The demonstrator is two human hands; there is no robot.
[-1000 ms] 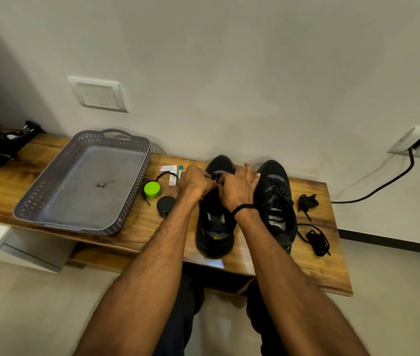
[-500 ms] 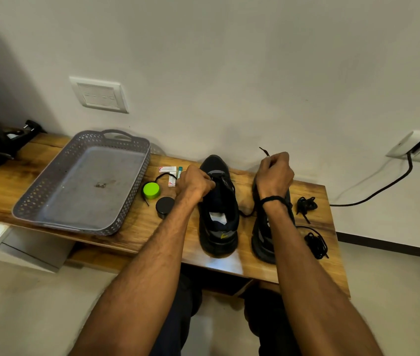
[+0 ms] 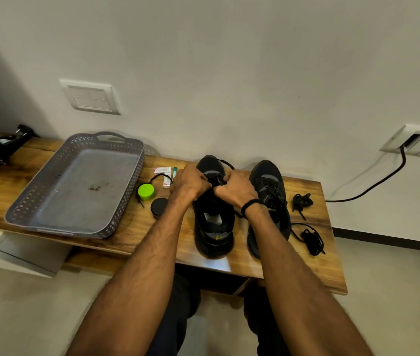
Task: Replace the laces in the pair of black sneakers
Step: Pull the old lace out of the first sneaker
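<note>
both hands pinched on a black lace over the left sneaker

left hand [image 3: 190, 182] and right hand [image 3: 234, 190] sit knuckle to knuckle above the throat of the left sneaker [image 3: 214, 227], fingers curled tight on the black lace [image 3: 225, 164]. one loop of it arcs out over the toe of that sneaker. exactly which eyelet the lace runs through is hidden by the fingers. a dark band [image 3: 251, 203] circles the right wrist.

the left sneaker stands upright on the wooden bench [image 3: 131, 227], toe to the wall, mouth open. just right of it stands the right sneaker [image 3: 268, 181], parallel and laced. further right of it lie two loose bundles of black lace [image 3: 301, 201] [image 3: 311, 240], apart from each other.

left of the left sneaker, near it, are a black round lid [image 3: 159, 206], a green cap [image 3: 146, 191] and small boxes [image 3: 163, 173]. further left rests a grey perforated tray [image 3: 124, 209].
</note>
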